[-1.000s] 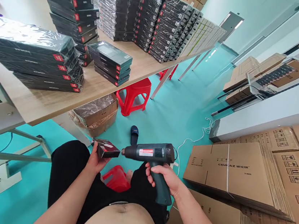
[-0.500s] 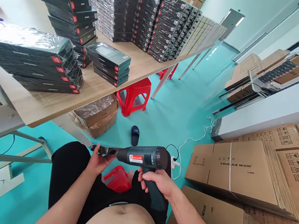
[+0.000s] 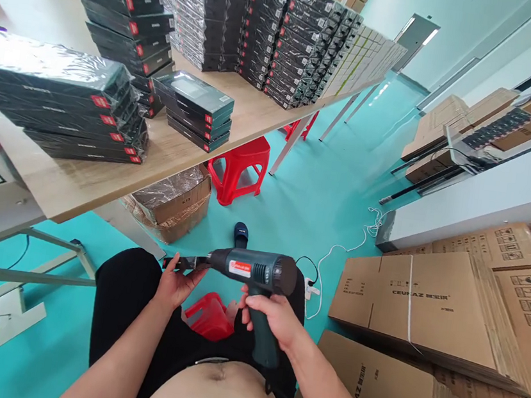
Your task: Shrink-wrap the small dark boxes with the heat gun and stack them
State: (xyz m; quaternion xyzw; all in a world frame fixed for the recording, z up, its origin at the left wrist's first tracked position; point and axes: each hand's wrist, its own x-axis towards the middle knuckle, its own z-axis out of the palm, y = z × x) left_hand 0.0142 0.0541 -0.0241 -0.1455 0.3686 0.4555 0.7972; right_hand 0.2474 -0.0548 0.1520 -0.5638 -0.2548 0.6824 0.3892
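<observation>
My right hand is wrapped round the handle of a dark green heat gun, held level above my lap with its nozzle pointing left. In my left hand is a small black box, gripped by its edges between thumb and fingers. The nozzle end sits right by the box's right end; whether they touch I cannot tell. Part of the box is hidden behind my fingers. The heat gun's cord runs down from the handle's bottom beside my leg.
On the wooden table stand wrapped black boxes and a short stack of boxes. A red stool, a slipper and an opened carton are on the floor. Flattened cartons lie to the right, near a white cable.
The heat gun has shifted slightly left and up, its handle now more upright and its cord in view. My left hand and the box have hardly moved.
</observation>
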